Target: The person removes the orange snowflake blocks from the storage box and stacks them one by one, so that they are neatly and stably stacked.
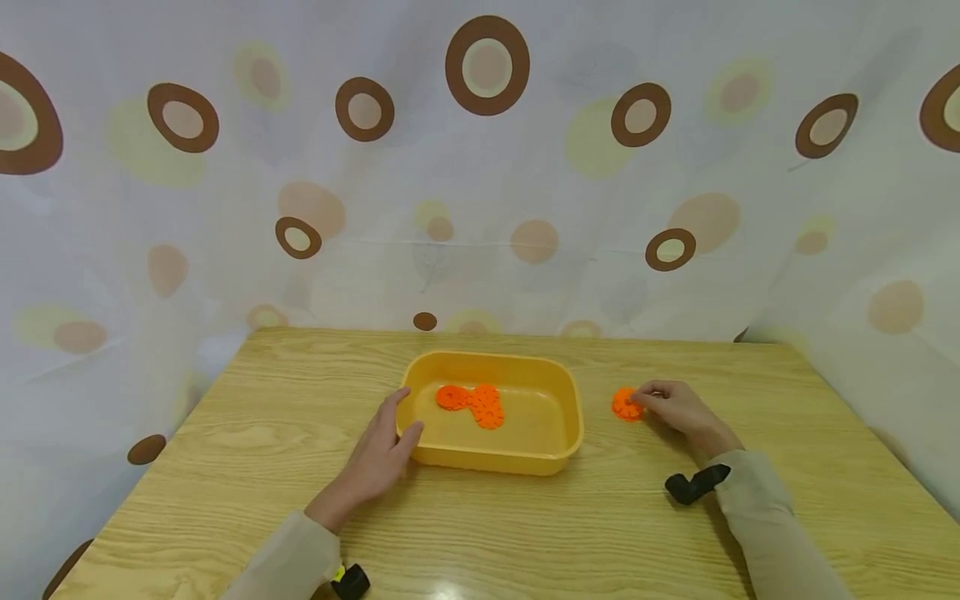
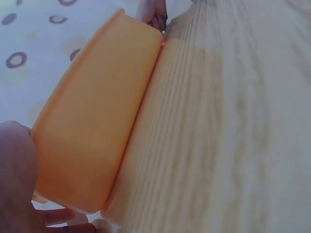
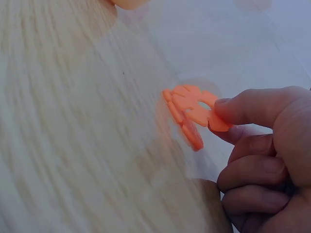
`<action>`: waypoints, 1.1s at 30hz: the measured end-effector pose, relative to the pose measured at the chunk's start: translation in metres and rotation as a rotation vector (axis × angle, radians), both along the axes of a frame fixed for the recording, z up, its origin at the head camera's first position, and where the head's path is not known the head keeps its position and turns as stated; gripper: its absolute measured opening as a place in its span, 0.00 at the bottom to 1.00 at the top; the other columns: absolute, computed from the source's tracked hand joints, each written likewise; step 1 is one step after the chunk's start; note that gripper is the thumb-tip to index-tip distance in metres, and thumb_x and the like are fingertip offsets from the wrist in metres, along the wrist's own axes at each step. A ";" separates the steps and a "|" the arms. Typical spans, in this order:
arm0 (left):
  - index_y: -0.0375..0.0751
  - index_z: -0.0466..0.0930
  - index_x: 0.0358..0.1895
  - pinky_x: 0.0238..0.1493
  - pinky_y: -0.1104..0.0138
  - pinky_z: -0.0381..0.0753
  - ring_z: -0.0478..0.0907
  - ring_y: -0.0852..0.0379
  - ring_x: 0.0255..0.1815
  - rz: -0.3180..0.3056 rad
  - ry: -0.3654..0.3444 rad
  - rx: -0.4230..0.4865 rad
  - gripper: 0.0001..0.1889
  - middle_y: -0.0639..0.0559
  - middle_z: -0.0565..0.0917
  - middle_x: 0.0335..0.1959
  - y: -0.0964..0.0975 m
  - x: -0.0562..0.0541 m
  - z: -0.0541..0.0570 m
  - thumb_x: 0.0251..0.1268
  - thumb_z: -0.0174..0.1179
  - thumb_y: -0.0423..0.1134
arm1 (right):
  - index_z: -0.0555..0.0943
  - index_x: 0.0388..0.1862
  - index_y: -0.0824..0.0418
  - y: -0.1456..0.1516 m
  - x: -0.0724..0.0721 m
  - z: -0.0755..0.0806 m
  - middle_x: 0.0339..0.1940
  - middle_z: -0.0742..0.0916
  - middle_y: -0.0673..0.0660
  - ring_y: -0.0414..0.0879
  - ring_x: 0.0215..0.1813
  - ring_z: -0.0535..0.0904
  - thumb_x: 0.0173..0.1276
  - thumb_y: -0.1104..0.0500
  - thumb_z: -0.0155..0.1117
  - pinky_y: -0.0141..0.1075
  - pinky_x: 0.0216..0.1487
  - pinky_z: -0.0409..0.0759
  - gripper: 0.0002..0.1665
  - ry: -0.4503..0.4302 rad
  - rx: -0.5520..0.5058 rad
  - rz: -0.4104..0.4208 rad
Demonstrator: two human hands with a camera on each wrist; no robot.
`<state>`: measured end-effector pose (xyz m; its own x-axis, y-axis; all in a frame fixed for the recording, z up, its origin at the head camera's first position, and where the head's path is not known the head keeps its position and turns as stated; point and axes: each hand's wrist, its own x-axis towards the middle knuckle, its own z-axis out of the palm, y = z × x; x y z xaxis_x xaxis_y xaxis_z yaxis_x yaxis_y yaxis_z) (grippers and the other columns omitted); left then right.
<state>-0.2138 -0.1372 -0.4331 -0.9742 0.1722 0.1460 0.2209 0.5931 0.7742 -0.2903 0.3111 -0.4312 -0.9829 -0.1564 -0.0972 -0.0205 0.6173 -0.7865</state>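
The left hand point(image 1: 375, 458) held the tub point(image 1: 487, 460) while the right hand point(image 1: 678, 408) pinched orange discs point(image 3: 193, 114), seemingly two joined, by one edge, so a twist risked dropping them.

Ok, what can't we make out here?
Left wrist: inside of the tray, hidden by its outer wall.
Left wrist: part of the left hand, cut by the left edge.
Head: how the orange discs in the tray join, too small.
Head: right edge of the held piece, behind the right hand.

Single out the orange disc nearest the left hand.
The leftmost orange disc in the yellow tray; the others are farther right, inside it or pinched by the right hand.
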 end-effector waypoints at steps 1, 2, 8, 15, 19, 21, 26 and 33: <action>0.39 0.51 0.73 0.71 0.45 0.55 0.55 0.39 0.74 -0.001 0.002 0.002 0.30 0.36 0.58 0.73 0.000 0.000 0.000 0.75 0.48 0.44 | 0.80 0.48 0.71 0.000 0.000 0.000 0.34 0.81 0.52 0.41 0.29 0.68 0.72 0.52 0.58 0.33 0.31 0.68 0.21 0.009 0.007 -0.004; 0.39 0.51 0.73 0.71 0.45 0.55 0.55 0.39 0.74 -0.001 0.003 0.005 0.30 0.36 0.58 0.73 0.000 0.000 0.001 0.75 0.48 0.44 | 0.80 0.48 0.71 0.000 0.001 0.000 0.34 0.82 0.52 0.41 0.30 0.69 0.71 0.52 0.59 0.33 0.32 0.69 0.21 0.016 0.014 -0.011; 0.38 0.51 0.74 0.71 0.44 0.55 0.55 0.39 0.74 -0.002 0.000 0.023 0.30 0.35 0.57 0.73 0.001 0.000 0.000 0.75 0.48 0.44 | 0.81 0.47 0.72 -0.003 0.004 -0.003 0.34 0.85 0.57 0.42 0.30 0.73 0.69 0.54 0.62 0.35 0.32 0.73 0.20 0.094 0.111 -0.036; 0.38 0.51 0.74 0.72 0.44 0.53 0.53 0.39 0.75 0.003 -0.004 0.024 0.30 0.36 0.57 0.74 0.002 0.001 -0.001 0.75 0.48 0.44 | 0.79 0.43 0.72 -0.010 0.007 -0.001 0.32 0.85 0.60 0.44 0.30 0.78 0.67 0.57 0.62 0.38 0.34 0.76 0.16 0.135 0.165 -0.045; 0.39 0.51 0.74 0.72 0.45 0.53 0.53 0.40 0.75 0.004 0.002 0.023 0.30 0.37 0.57 0.74 0.001 0.001 -0.001 0.75 0.48 0.44 | 0.79 0.43 0.72 -0.011 0.007 0.000 0.32 0.85 0.61 0.45 0.30 0.77 0.67 0.58 0.61 0.38 0.33 0.75 0.16 0.142 0.162 -0.049; 0.38 0.51 0.74 0.72 0.45 0.53 0.54 0.40 0.75 0.003 0.004 0.026 0.30 0.36 0.57 0.73 0.001 0.000 -0.002 0.75 0.48 0.44 | 0.79 0.43 0.72 -0.011 0.007 -0.001 0.33 0.85 0.62 0.45 0.31 0.77 0.68 0.58 0.60 0.38 0.33 0.74 0.15 0.148 0.172 -0.050; 0.38 0.51 0.74 0.72 0.45 0.54 0.54 0.40 0.75 0.000 0.011 0.027 0.30 0.36 0.58 0.73 0.001 0.001 -0.002 0.75 0.48 0.44 | 0.79 0.45 0.71 -0.011 0.006 -0.003 0.37 0.84 0.63 0.47 0.34 0.77 0.71 0.57 0.56 0.37 0.35 0.74 0.16 0.136 0.167 -0.066; 0.38 0.52 0.74 0.72 0.45 0.54 0.55 0.39 0.74 0.005 0.015 0.022 0.30 0.36 0.58 0.73 0.002 0.001 -0.001 0.75 0.48 0.44 | 0.77 0.50 0.71 -0.011 0.007 -0.003 0.43 0.82 0.67 0.49 0.35 0.76 0.73 0.56 0.50 0.38 0.36 0.73 0.19 0.126 0.126 -0.110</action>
